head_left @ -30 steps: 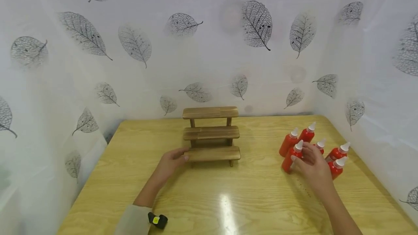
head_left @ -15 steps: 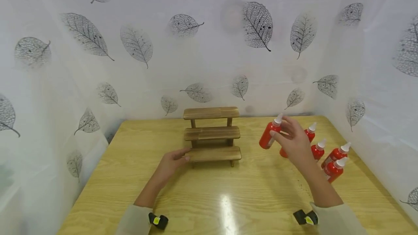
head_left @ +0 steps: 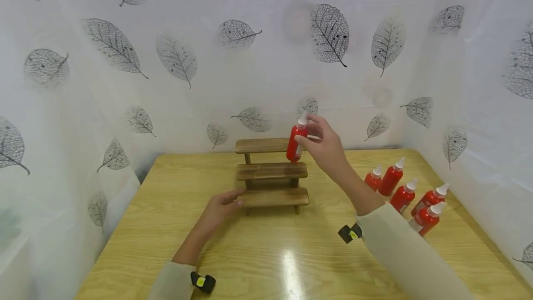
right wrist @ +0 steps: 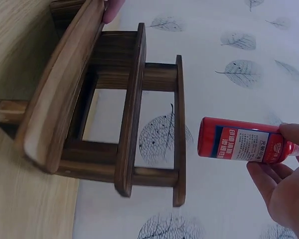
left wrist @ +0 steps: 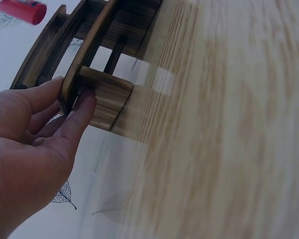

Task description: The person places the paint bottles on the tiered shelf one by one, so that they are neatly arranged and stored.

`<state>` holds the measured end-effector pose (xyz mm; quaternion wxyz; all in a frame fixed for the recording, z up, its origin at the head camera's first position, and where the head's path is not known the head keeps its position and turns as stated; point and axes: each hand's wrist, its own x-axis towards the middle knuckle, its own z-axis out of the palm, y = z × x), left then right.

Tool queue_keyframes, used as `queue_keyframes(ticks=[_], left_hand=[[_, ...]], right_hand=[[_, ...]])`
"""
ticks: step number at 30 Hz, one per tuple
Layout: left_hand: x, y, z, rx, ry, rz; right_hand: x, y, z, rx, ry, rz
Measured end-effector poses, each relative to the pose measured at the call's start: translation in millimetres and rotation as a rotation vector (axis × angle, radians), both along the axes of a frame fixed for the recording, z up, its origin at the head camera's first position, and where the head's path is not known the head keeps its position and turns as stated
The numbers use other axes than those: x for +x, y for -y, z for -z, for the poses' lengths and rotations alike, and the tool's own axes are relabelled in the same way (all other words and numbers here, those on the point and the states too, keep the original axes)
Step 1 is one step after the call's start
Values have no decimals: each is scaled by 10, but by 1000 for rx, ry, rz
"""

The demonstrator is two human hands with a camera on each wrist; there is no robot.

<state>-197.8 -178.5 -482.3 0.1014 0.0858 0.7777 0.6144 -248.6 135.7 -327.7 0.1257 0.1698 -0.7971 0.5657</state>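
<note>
My right hand [head_left: 325,145] pinches a red squeeze bottle [head_left: 294,145] with a white pointed cap, near its upper part. In the head view the bottle appears upright in front of the top tier of a three-tier wooden stand [head_left: 272,170]. The right wrist view shows a gap between the bottle's base [right wrist: 205,137] and the stand, and a printed label on its side. My left hand [head_left: 218,209] grips the left end of the stand's lowest shelf [head_left: 276,196]. In the left wrist view its thumb and fingers [left wrist: 77,117] pinch that shelf's end.
Several more red bottles [head_left: 403,196] with white tips stand in a group on the right of the wooden table [head_left: 166,226]. A white curtain [head_left: 200,78] printed with leaves encloses the back and sides of the table.
My right hand has lifted one bottle from the group and carried it left and up to the stand. My left hand keeps its grip on the lowest shelf.
</note>
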Motion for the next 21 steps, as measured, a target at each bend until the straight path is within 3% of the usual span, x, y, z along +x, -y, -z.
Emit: queue_keyframes(ticks=[11,21], left_hand=[[2,-1,16,5,11,-15],[2,1,19,-7,1,-15]], right_hand=[[-454,657,-66,-1,24,-63],[-592,860,-39,55,29,-62]])
